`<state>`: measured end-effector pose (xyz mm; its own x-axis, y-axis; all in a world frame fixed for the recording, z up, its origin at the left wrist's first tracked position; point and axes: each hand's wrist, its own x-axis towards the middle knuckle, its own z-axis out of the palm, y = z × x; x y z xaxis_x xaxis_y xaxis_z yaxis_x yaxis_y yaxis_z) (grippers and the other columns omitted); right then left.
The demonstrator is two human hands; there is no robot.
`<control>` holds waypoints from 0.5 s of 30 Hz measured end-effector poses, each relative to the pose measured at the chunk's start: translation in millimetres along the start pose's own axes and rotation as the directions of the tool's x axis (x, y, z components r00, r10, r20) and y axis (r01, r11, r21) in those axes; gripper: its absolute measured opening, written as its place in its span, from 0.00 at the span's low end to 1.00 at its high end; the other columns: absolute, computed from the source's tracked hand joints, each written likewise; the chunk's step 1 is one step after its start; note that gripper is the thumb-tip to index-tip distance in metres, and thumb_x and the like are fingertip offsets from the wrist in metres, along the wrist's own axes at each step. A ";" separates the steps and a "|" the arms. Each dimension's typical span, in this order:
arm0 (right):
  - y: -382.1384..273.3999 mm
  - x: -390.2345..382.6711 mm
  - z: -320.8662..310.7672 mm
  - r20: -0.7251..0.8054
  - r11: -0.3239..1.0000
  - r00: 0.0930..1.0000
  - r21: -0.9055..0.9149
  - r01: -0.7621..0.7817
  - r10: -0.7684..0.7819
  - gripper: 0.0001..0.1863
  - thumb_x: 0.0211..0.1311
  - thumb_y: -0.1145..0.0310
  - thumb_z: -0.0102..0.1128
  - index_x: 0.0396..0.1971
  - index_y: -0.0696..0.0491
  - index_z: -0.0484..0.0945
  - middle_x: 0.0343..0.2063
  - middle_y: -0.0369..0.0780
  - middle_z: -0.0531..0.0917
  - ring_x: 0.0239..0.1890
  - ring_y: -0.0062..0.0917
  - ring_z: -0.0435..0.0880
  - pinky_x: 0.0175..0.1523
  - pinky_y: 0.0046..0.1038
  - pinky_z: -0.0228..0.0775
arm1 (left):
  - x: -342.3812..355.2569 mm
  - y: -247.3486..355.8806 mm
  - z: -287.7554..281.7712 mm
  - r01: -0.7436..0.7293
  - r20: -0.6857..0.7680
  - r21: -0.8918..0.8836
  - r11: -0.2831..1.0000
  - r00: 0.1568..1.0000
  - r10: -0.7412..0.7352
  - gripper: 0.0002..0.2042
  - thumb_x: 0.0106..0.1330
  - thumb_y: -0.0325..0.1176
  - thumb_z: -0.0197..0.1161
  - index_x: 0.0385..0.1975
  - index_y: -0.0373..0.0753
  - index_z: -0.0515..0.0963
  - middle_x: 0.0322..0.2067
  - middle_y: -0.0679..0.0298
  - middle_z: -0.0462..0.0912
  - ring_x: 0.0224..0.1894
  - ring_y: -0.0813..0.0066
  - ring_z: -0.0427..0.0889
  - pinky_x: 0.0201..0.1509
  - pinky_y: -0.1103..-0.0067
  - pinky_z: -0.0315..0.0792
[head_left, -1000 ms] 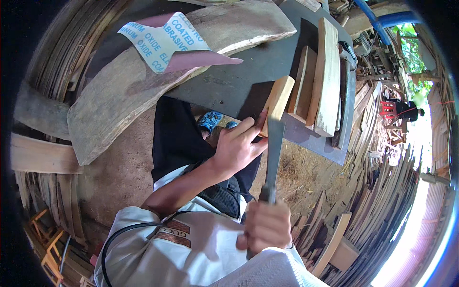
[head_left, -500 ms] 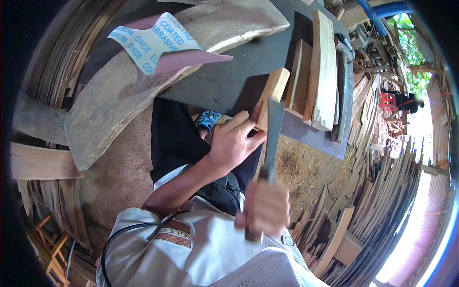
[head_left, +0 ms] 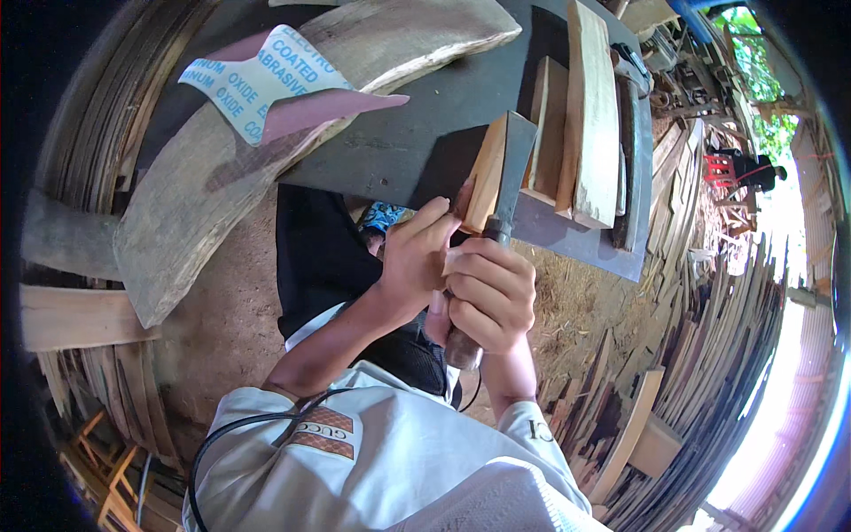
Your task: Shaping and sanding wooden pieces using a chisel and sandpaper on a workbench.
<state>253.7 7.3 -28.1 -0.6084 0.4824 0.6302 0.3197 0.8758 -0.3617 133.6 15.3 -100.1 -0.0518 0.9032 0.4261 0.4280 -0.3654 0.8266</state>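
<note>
Since the earlier frame, both hands have drawn together at the near edge of the worktop (head_left: pixel 417 151), and the blade now lies flat against the wood instead of standing clear of it.

Left to right:

- Curved wooden slab (head_left: pixel 204 186) — rests across the far left of the dark worktop, with a sheet of sandpaper (head_left: pixel 275 84) draped over it, reddish grit side partly turned up.
- Left hand (head_left: pixel 424 257) — grip closed on the lower end of the small wooden block (head_left: pixel 486 176), fingers wrapped around its near edge. The hold appears meant to steady the block upright on the worktop edge while it is cut.
- Right hand (head_left: pixel 489 297) — grip closed around the rounded wooden handle of the heavy knife (head_left: pixel 510 173), just beside the left hand and touching it. The close placement likely gives control over a short, guided cut.
- Knife blade — broad, grey, squared at the tip, pressed along the right face of the block.
- Upright planks (head_left: pixel 589 111) — pale boards standing on the right part of the worktop, just beyond the blade.

The block is pale yellow-orange, freshly cut in look, narrow and elongated, standing tilted at the worktop's near edge between left hand and blade.
</note>
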 end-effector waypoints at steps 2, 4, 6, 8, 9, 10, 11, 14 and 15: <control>-2.2 -5.8 2.5 -0.036 0.997 0.996 0.023 0.077 -0.076 0.13 0.49 0.78 0.61 0.14 0.53 0.65 0.17 0.37 0.77 0.25 0.34 0.82 0.41 0.37 0.79 | -5.0 -9.7 2.4 -0.010 -0.042 0.036 0.999 0.999 0.012 0.21 0.53 0.34 0.73 0.46 0.33 0.80 0.23 0.60 0.69 0.20 0.65 0.77 0.24 0.74 0.73; -10.9 -8.1 4.9 -0.157 0.945 0.948 0.130 0.299 -0.278 0.16 0.49 0.76 0.61 0.10 0.53 0.63 0.10 0.37 0.74 0.15 0.29 0.78 0.30 0.35 0.81 | -3.1 -6.0 6.4 0.007 -0.060 0.100 0.995 0.998 -0.001 0.25 0.52 0.34 0.74 0.52 0.34 0.79 0.23 0.62 0.69 0.19 0.67 0.76 0.23 0.76 0.72; -27.4 -11.1 7.8 -0.224 0.900 0.911 0.195 0.389 -0.346 0.16 0.46 0.78 0.59 0.08 0.53 0.61 0.07 0.36 0.71 0.11 0.27 0.74 0.23 0.32 0.79 | -2.5 -3.6 9.2 0.018 -0.056 0.101 0.995 0.998 -0.012 0.27 0.52 0.35 0.74 0.53 0.34 0.79 0.23 0.63 0.69 0.19 0.68 0.76 0.23 0.76 0.72; -31.6 -17.4 7.3 -0.222 0.908 0.915 0.183 0.377 -0.335 0.16 0.46 0.78 0.59 0.09 0.54 0.62 0.08 0.37 0.72 0.11 0.27 0.74 0.22 0.32 0.79 | -5.6 -4.0 10.6 0.033 -0.045 0.110 0.993 0.999 -0.028 0.26 0.51 0.35 0.74 0.52 0.35 0.80 0.23 0.63 0.69 0.19 0.69 0.76 0.23 0.76 0.73; -23.2 -18.4 7.4 -0.186 0.932 0.942 0.187 0.312 -0.279 0.15 0.45 0.78 0.58 0.09 0.54 0.62 0.09 0.38 0.73 0.11 0.27 0.75 0.24 0.32 0.79 | -3.7 -4.9 10.3 0.035 -0.042 0.109 0.993 0.999 -0.030 0.26 0.51 0.35 0.74 0.52 0.35 0.80 0.23 0.63 0.69 0.19 0.69 0.76 0.23 0.76 0.73; -16.2 -20.5 9.5 -0.158 0.950 0.963 0.191 0.245 -0.217 0.15 0.45 0.78 0.58 0.09 0.53 0.62 0.10 0.39 0.74 0.12 0.27 0.75 0.25 0.32 0.80 | -3.7 -5.6 9.2 0.028 -0.056 0.086 0.996 0.998 -0.023 0.25 0.51 0.34 0.74 0.50 0.34 0.80 0.23 0.62 0.70 0.19 0.69 0.76 0.24 0.75 0.72; -7.7 -13.2 10.4 -0.153 0.956 0.967 0.179 0.232 -0.206 0.15 0.45 0.78 0.58 0.09 0.53 0.62 0.10 0.39 0.74 0.12 0.27 0.75 0.25 0.32 0.80 | -0.6 -3.1 7.3 0.016 -0.067 0.041 0.999 0.998 -0.013 0.23 0.51 0.33 0.74 0.49 0.34 0.81 0.23 0.62 0.70 0.20 0.69 0.76 0.24 0.75 0.72; 6.3 3.2 10.7 -0.293 0.991 0.951 0.054 0.120 -0.099 0.13 0.47 0.78 0.58 0.10 0.54 0.65 0.11 0.38 0.75 0.13 0.28 0.77 0.30 0.33 0.82 | -2.1 -7.7 7.9 0.024 -0.047 -0.012 1.000 0.999 -0.025 0.21 0.50 0.30 0.74 0.46 0.33 0.82 0.23 0.61 0.69 0.21 0.68 0.77 0.25 0.74 0.72; 0.1 0.3 5.0 -0.327 0.986 0.938 0.072 0.151 -0.119 0.12 0.48 0.77 0.58 0.11 0.54 0.66 0.11 0.37 0.75 0.14 0.28 0.78 0.32 0.34 0.82 | -2.3 -9.9 10.4 -0.002 -0.097 0.037 0.999 0.995 0.006 0.21 0.50 0.29 0.74 0.46 0.33 0.82 0.23 0.60 0.69 0.20 0.69 0.76 0.25 0.74 0.72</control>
<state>249.9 7.5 -31.4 -0.3710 0.3538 0.8586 0.1711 0.9348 -0.3112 138.8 19.2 -113.1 -0.1363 0.8750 0.4646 0.4608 -0.3591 0.8116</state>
